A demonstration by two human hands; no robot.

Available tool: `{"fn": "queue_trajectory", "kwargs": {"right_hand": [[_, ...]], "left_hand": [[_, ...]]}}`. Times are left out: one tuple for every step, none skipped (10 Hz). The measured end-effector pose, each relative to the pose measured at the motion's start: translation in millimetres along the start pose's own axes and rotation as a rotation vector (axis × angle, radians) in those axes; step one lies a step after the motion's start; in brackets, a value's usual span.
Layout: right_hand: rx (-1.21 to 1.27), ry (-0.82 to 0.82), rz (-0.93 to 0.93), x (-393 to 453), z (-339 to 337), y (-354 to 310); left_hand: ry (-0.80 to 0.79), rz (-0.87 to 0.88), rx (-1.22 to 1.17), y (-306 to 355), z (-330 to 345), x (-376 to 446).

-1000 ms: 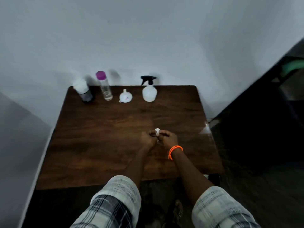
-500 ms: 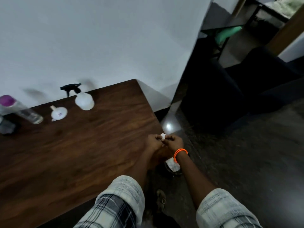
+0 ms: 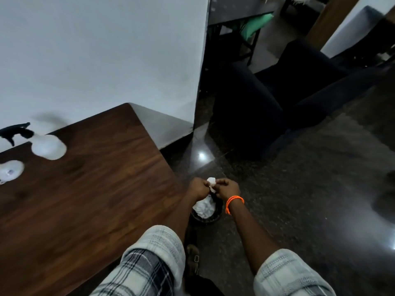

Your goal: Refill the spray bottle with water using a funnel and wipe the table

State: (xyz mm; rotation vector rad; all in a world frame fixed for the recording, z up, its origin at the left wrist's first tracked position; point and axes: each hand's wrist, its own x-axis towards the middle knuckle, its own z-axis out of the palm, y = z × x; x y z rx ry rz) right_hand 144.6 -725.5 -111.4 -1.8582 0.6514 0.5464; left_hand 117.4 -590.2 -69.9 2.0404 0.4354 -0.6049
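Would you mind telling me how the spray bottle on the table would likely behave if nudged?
The spray bottle stands on a wide, rounded body, so it probably slides rather than tips. Its black trigger head overhangs one side, so a high push might rock it. Its fill level, hence weight, cannot be judged.

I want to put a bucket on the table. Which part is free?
The table is bare from the spray bottle and funnel at its far left to the near edge. Both hands hold a tissue above the bin.
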Motion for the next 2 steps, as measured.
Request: {"fn": "queue_trajectory", "kwargs": {"right_hand": [[-0.008,0.025,0.011,15.8,-13.4,7.0],[0.045,0.028,-0.001,19.0,-18.0,0.6]], "left_hand": [[-0.044,-0.013,0.172,5.2,0.9,8.3],[0.006,-0.038,0.203,9.7,-3.1,12.1]]}}
